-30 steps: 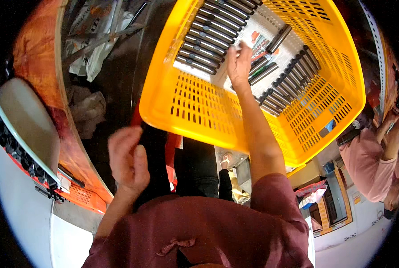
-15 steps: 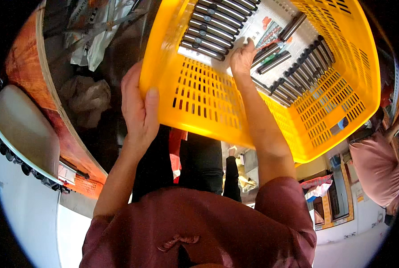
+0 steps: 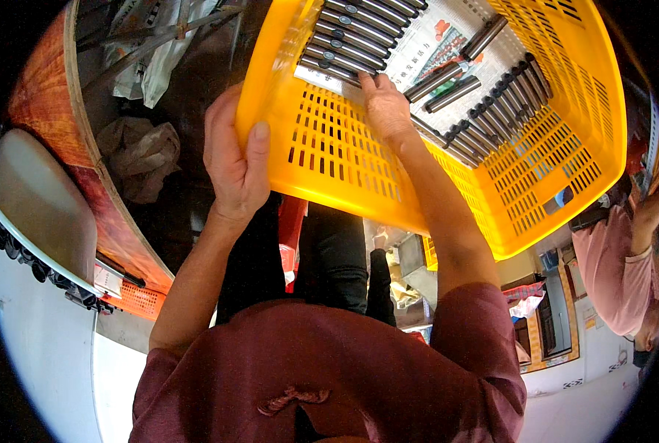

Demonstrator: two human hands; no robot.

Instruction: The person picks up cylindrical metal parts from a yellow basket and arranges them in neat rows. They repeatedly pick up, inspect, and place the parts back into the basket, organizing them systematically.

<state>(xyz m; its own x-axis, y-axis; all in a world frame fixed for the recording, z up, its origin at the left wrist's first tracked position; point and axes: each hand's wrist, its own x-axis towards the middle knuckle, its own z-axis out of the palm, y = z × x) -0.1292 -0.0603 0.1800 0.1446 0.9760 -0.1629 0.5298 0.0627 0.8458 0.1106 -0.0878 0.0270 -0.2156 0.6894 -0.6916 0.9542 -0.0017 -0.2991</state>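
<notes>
A yellow slotted plastic basket (image 3: 258, 88) is tilted in front of me. My left hand (image 3: 235, 159) grips its left rim, thumb on the inner side and fingers outside. Inside, a row of shiny dark tubes (image 3: 355, 37) with black ends lies side by side at the left. My right hand (image 3: 388, 111) reaches in, its fingers stretched out to the near end of that row, touching the nearest tube's end. A second row of tubes (image 3: 499, 111) lies at the right. Between the rows are several loose tubes (image 3: 453, 94). Printed paper (image 3: 418, 55) lines the bottom.
At the left stands a reddish wooden board (image 3: 60, 96) with a pale edge. A white oval tray (image 3: 41, 199), with dark pieces along its rim, and an orange basket (image 3: 141, 301) are below it. Crumpled sacking (image 3: 139, 159) lies beyond. Another person in pink (image 3: 613, 269) is at the right.
My right hand has moved left, from beside the loose tubes to the near end of the left row. My left hand keeps its grip on the rim. The basket has shifted slightly.
</notes>
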